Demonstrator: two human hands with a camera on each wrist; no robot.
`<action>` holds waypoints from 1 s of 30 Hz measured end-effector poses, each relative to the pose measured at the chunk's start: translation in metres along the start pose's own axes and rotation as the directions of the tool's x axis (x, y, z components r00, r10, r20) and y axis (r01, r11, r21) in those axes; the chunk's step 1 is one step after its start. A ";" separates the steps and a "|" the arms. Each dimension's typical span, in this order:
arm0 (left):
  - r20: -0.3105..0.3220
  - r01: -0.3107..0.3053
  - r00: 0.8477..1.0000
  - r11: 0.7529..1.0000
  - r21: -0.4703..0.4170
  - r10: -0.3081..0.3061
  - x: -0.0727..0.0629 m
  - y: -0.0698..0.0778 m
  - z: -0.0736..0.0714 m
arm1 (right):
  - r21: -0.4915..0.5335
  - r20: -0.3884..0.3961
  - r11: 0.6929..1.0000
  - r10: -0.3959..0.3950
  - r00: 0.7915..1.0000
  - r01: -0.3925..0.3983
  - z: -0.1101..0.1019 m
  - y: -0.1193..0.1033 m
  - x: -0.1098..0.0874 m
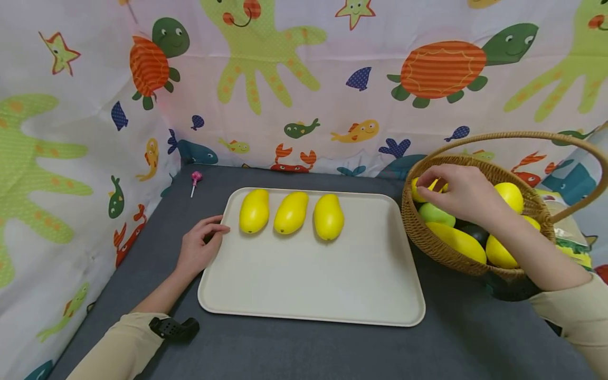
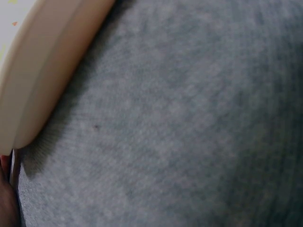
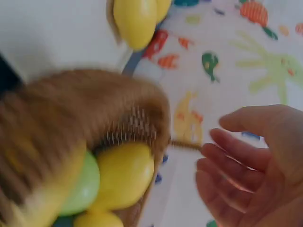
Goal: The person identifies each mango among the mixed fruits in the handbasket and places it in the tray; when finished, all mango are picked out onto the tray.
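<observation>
My right hand (image 1: 463,192) hangs over the wicker basket (image 1: 439,256), fingers loosely bent. In the right wrist view the hand (image 3: 255,165) holds nothing and is apart from the fruit. Inside the basket lie a round green fruit (image 1: 436,215), a long yellow fruit (image 1: 458,243), a dark fruit (image 1: 475,232) and other yellow fruits (image 1: 510,196). My left hand (image 1: 201,245) holds the left rim of the beige tray (image 1: 313,279), fingertips over the edge. Three smooth yellow, mango-like fruits (image 1: 291,212) lie in a row along the tray's back side.
A pink lollipop (image 1: 196,178) lies on the dark grey table (image 1: 285,348), behind the left hand. The basket's tall handle (image 1: 503,135) arches over its far side. A plastic packet (image 1: 570,227) stands to its right. A printed curtain (image 1: 285,79) encloses the back and left.
</observation>
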State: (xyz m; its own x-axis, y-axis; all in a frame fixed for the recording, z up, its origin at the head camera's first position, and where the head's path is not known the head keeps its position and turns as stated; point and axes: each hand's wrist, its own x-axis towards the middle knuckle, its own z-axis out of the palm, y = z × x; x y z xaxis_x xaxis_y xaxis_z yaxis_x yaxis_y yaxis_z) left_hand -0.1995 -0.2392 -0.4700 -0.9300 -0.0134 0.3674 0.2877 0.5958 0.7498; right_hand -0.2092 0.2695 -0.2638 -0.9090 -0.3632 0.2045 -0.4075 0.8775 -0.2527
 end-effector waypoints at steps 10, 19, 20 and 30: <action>-0.009 -0.015 1.000 1.000 0.004 0.015 0.000 0.001 0.001 | -0.069 0.280 0.989 0.144 0.949 -0.130 -0.008 0.048 0.028; -0.003 -0.006 1.000 1.000 -0.012 0.006 -0.001 0.003 -0.001 | -0.104 0.375 0.991 0.122 0.919 -0.089 0.011 0.062 0.041; -0.002 -0.007 1.000 1.000 -0.012 0.007 -0.001 0.003 -0.001 | -0.108 0.379 0.990 0.121 0.917 -0.086 0.012 0.062 0.042; 0.005 0.002 1.000 1.000 -0.006 -0.002 -0.001 0.006 -0.001 | -0.136 0.397 0.988 0.125 0.909 -0.076 0.019 0.067 0.045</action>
State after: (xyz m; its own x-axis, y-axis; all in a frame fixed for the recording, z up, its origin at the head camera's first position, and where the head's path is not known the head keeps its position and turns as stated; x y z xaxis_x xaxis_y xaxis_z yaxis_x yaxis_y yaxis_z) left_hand -0.1970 -0.2368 -0.4654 -0.9315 -0.0105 0.3635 0.2875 0.5908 0.7539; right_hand -0.2790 0.3058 -0.2897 -0.9123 -0.3451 -0.2206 -0.3214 0.9370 -0.1369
